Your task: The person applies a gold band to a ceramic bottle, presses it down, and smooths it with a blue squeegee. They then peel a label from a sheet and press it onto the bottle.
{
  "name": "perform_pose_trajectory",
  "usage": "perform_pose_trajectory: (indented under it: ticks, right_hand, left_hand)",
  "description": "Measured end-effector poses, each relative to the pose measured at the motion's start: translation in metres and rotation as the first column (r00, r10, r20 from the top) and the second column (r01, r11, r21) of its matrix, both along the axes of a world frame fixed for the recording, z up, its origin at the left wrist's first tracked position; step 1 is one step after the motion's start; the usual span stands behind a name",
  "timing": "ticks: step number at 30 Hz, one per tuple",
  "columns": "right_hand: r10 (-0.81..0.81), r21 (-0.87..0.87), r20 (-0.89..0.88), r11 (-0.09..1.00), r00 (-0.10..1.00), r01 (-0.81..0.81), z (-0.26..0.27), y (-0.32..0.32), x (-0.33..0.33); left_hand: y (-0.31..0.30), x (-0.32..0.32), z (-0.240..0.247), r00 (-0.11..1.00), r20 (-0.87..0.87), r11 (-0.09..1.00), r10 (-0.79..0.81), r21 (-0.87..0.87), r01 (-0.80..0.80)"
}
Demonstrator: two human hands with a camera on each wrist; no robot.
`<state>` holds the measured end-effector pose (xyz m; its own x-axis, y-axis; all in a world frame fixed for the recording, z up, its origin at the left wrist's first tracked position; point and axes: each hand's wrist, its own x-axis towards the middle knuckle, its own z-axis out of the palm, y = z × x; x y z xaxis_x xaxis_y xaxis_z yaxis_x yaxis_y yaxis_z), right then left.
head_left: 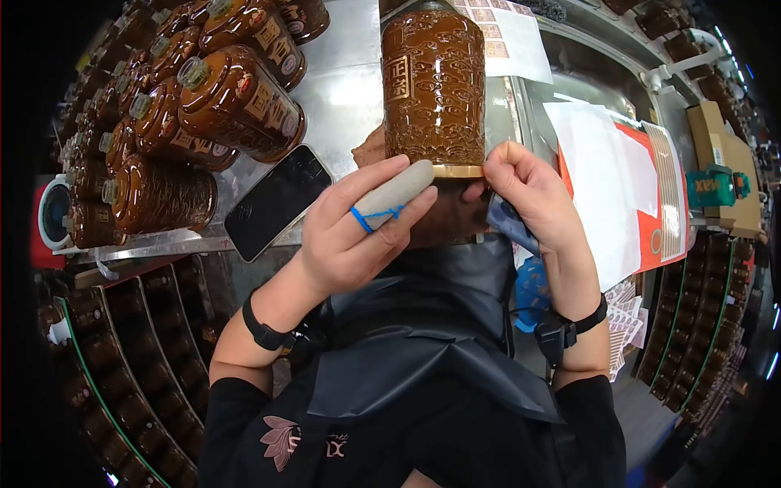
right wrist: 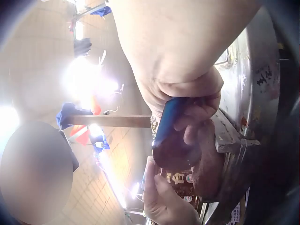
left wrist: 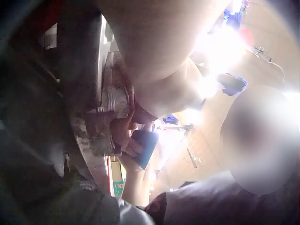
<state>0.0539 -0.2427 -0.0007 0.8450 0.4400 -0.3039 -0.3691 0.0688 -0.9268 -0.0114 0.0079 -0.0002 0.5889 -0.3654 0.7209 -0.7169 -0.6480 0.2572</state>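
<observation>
A glossy brown embossed bottle [head_left: 434, 85] lies on its side, its gold-edged base towards me and its neck at the far end. My left hand [head_left: 358, 224] is at the left of the base, fingers extended and fingertips right at the rim. One of its fingers wears a grey sleeve [head_left: 399, 193] tied with blue string. On the other side, my right hand [head_left: 533, 191] has its thumb and index at the gold edge [head_left: 457, 172]. Its curled fingers hold a flat blue piece [right wrist: 169, 119], whose kind I cannot tell. The bottle's dark round base [right wrist: 173, 154] shows in the right wrist view.
Several similar brown bottles [head_left: 242, 102] crowd the metal table's left side. A phone [head_left: 279, 202] lies near its front edge. White paper [head_left: 598, 187] on an orange-red sheet is at the right, with printed label sheets [head_left: 508, 37] behind. A cardboard box [head_left: 716, 138] stands farther right.
</observation>
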Motion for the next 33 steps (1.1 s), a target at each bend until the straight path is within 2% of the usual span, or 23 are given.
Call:
perform_pose_trajectory:
  ticks: [5, 10, 13, 16, 20, 23, 26, 31, 33]
  right_hand:
    - [-0.001, 0.014, -0.039, 1.0, 0.999, 0.002, 0.002, -0.001, 0.0]
    - [0.006, 0.026, 0.036, 1.0, 0.999, -0.007, -0.002, -0.001, 0.001]
    - [0.008, 0.027, -0.002, 1.0, 1.0, -0.008, -0.003, -0.001, 0.001]
    - [0.029, -0.005, -0.022, 1.0, 0.999, -0.029, -0.002, -0.002, 0.003]
    - [0.04, -0.021, -0.017, 0.999, 0.999, -0.04, -0.002, -0.001, 0.004]
    - [0.017, -0.034, 0.007, 0.999, 1.0, -0.017, -0.006, -0.001, 0.002]
    - [-0.007, 0.029, 0.012, 1.0, 1.0, 0.006, -0.005, 0.0, 0.0]
    - [-0.012, 0.032, -0.013, 0.999, 1.0, 0.013, -0.002, 0.001, 0.001]
    - [-0.01, 0.013, -0.005, 1.0, 1.0, 0.01, -0.002, 0.001, 0.002]
  left_hand:
    - [-0.004, 0.014, 0.007, 0.993, 0.07, 0.993, -0.09, 0.076, 0.085]
    - [-0.016, 0.023, 0.005, 0.981, 0.119, 0.984, -0.152, 0.109, 0.14]
    - [-0.014, 0.022, 0.006, 0.981, 0.132, 0.985, -0.141, 0.116, 0.126]
    - [-0.002, 0.01, 0.009, 0.998, 0.06, 0.999, 0.012, 0.035, -0.015]
    - [-0.002, 0.007, 0.009, 0.996, 0.085, 0.996, 0.039, 0.081, -0.046]
    - [-0.008, 0.015, 0.01, 0.994, 0.108, 0.995, -0.022, 0.102, 0.011]
    - [-0.012, 0.024, 0.003, 0.968, 0.186, 0.978, -0.166, 0.159, 0.137]
    - [-0.015, 0.02, 0.013, 0.99, 0.108, 0.989, -0.091, 0.129, 0.077]
    - [-0.004, 0.011, 0.016, 0.995, 0.1, 0.992, 0.009, 0.128, -0.021]
